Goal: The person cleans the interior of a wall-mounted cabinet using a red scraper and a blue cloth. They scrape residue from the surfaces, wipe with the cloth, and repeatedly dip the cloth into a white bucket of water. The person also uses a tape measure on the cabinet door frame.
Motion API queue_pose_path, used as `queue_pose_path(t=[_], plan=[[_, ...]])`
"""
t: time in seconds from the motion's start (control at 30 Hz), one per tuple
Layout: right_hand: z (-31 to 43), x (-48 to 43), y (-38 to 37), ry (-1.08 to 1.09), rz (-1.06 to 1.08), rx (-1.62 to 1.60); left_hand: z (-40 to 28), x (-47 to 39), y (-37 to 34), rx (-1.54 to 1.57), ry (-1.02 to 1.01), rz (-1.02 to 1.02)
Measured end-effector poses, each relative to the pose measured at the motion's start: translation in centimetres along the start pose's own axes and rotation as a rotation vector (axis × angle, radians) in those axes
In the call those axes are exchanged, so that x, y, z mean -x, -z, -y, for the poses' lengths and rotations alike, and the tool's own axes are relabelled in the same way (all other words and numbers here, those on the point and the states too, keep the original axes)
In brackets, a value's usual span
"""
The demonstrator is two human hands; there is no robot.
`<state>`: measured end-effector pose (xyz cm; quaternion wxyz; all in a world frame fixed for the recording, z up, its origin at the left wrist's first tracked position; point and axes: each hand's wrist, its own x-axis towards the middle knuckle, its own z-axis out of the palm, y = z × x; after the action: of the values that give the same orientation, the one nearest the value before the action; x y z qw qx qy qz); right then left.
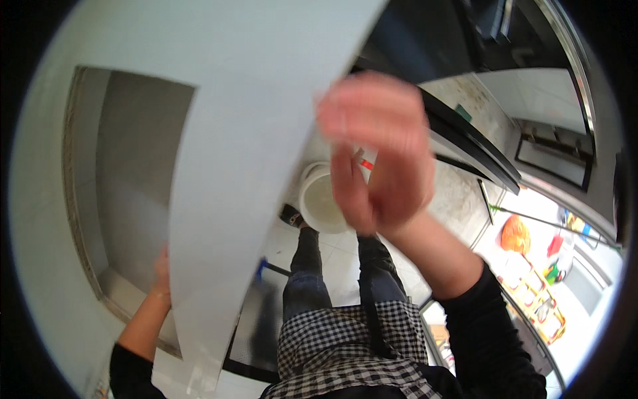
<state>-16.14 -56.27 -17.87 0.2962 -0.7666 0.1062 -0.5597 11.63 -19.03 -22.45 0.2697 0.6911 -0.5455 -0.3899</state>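
Note:
My right hand (381,154) is raised, blurred, in the middle of the view, above a white bucket (324,199) on the floor. Its fingers are curled; a small red thing (366,164) shows beside them, and I cannot tell whether the hand holds it. My left hand (162,272) reaches into a rectangular opening (144,149) in a white panel (224,174) at the left. The panel's edge partly hides its fingers, so what it touches is unclear.
Black-framed panels or doors (473,134) stand at the upper right. A thin pole (548,222), an orange bag (516,234) and a yellow rack (536,294) lie farther right. A blue-ended tool (261,268) is near my legs. My shoe (290,215) is beside the bucket.

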Motion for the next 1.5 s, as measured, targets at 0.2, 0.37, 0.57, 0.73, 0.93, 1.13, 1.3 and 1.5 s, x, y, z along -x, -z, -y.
queue_pose_path(t=[0.2, 0.37, 0.57, 0.73, 0.93, 1.13, 1.3, 1.5], plan=[[2.8, 24.3, 7.7, -1.075, 0.216, 0.051, 6.1, 0.8, 4.2, -0.406, 0.332, -0.670], [-7.7, 40.8, 13.8, -1.370, 0.641, 0.427, 10.4, 3.0, 4.2, -0.574, 0.476, -0.557], [-16.2, 47.4, 13.8, -1.437, 1.268, 0.689, 14.0, 5.5, 3.9, -0.681, 0.508, -0.460], [-19.1, 51.7, 12.2, -1.289, 1.438, 0.790, 16.5, 3.9, 2.6, -0.759, 0.468, -0.411], [-24.0, 59.6, 10.9, -1.160, 1.651, 0.919, 16.5, 4.1, 4.3, -0.782, 0.501, -0.326], [-29.0, 67.5, 9.5, -1.251, 1.332, 0.936, 16.4, 5.6, 8.1, -0.823, 0.473, -0.255], [-26.1, 68.0, 10.9, -1.264, 0.839, 0.748, 17.0, 5.0, 8.7, -0.820, 0.459, -0.214], [-9.5, 54.7, 13.6, -0.911, 0.397, 0.534, 16.9, 3.1, 5.2, -0.708, 0.414, -0.263]])
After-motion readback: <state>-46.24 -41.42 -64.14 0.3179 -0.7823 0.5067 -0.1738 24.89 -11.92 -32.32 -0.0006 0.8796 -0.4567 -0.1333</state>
